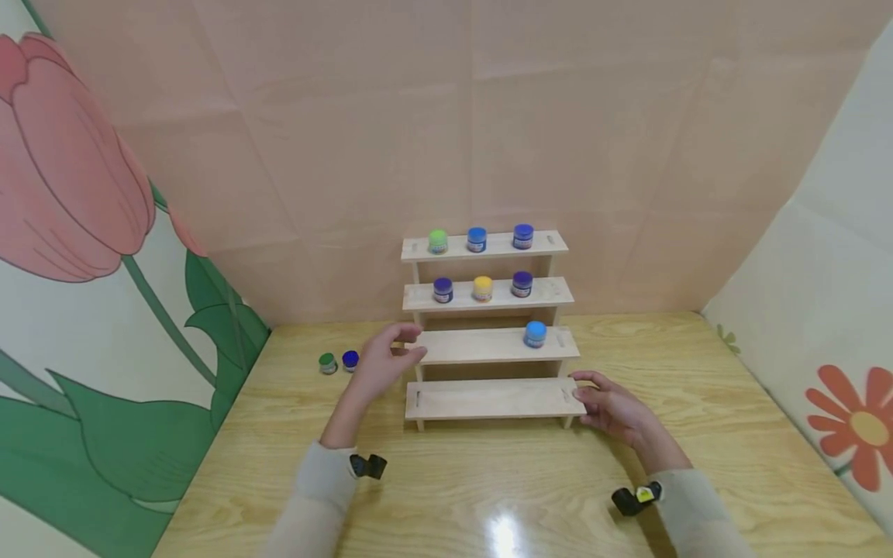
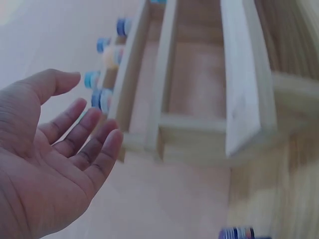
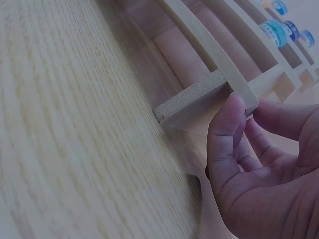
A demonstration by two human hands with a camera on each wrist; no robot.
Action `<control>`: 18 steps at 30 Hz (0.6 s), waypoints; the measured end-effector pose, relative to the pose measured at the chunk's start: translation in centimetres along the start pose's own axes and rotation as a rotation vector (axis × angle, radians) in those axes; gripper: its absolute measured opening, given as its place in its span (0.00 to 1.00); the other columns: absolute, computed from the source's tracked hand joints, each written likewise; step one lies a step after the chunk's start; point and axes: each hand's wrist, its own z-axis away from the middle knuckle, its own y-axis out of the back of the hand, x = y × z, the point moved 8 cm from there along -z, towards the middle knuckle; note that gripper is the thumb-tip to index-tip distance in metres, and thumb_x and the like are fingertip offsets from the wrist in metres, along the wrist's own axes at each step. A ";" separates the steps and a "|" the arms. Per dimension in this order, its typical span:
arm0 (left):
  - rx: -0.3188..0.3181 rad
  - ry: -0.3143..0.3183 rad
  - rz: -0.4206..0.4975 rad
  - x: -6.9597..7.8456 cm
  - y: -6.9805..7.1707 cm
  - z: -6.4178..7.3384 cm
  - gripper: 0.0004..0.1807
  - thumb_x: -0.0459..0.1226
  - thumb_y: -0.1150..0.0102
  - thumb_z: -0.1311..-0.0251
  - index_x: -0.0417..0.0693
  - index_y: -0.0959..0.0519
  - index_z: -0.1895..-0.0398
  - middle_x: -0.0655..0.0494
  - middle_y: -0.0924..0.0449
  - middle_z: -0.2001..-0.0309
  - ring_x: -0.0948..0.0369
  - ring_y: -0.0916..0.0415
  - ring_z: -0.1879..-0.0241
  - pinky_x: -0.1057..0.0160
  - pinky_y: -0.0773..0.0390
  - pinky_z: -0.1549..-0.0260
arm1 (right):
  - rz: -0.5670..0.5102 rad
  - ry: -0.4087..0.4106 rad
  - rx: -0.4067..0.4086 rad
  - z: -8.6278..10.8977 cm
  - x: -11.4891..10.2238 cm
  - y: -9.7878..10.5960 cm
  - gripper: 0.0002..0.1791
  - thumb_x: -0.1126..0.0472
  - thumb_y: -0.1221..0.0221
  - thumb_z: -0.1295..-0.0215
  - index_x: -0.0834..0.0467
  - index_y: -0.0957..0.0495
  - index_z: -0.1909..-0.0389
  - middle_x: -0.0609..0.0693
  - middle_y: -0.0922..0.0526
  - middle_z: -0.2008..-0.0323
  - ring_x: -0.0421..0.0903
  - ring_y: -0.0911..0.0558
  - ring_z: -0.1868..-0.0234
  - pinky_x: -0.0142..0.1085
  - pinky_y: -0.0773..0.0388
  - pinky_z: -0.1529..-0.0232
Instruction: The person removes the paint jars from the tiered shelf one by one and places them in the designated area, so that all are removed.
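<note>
A pale wooden four-step display rack (image 1: 488,399) stands on the table. Beside the left end of its second step from the bottom is my left hand (image 1: 385,360); its fingers are loosely bent and hold nothing, as the left wrist view shows. My right hand (image 1: 614,411) pinches the right end of the lowest step between thumb and fingers. Small paint jars stand on the rack: a light green jar (image 1: 437,242) and two blue ones on top, a yellow jar (image 1: 483,289) between two purple ones below, and a light blue jar (image 1: 535,334) on the step under those.
Left of the rack, a green jar (image 1: 328,363) and a dark blue jar (image 1: 350,360) sit on the wood-grain table (image 1: 446,480). A plain pinkish backdrop (image 1: 418,139) rises behind. Flower-printed panels (image 1: 84,178) flank both sides.
</note>
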 end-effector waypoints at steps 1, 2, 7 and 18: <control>-0.002 -0.011 0.006 0.3 -0.3 -0.2 0.21 0.39 0.32 0.36 0.43 0.21 0.41 0.48 0.19 0.44 0.51 0.23 0.43 0.55 0.18 0.46 | 0.000 -0.003 0.003 0.0 0.0 0.0 0.16 0.63 0.46 0.24 0.48 0.30 0.40 0.43 0.17 0.58 0.39 0.16 0.63 0.30 0.17 0.66; -0.006 -0.019 0.014 0.6 -0.7 -0.3 0.21 0.39 0.32 0.36 0.44 0.21 0.42 0.47 0.19 0.44 0.53 0.23 0.43 0.55 0.17 0.46 | -0.001 -0.004 0.006 0.0 0.0 0.0 0.16 0.63 0.46 0.24 0.48 0.30 0.40 0.44 0.17 0.58 0.39 0.17 0.63 0.31 0.17 0.65; -0.037 -0.020 0.034 2.1 -2.7 -0.9 0.20 0.39 0.32 0.36 0.47 0.21 0.42 0.45 0.20 0.42 0.54 0.23 0.43 0.56 0.18 0.45 | -0.002 -0.005 0.003 0.1 -0.1 -0.1 0.16 0.63 0.47 0.23 0.47 0.30 0.40 0.44 0.17 0.57 0.39 0.16 0.63 0.31 0.17 0.65; -0.088 -0.043 0.079 3.3 -6.8 -2.5 0.19 0.38 0.33 0.35 0.48 0.21 0.42 0.48 0.20 0.42 0.54 0.22 0.43 0.56 0.19 0.44 | 0.002 0.005 -0.001 0.1 -0.1 -0.1 0.16 0.63 0.46 0.24 0.47 0.30 0.40 0.44 0.17 0.56 0.40 0.16 0.62 0.31 0.17 0.65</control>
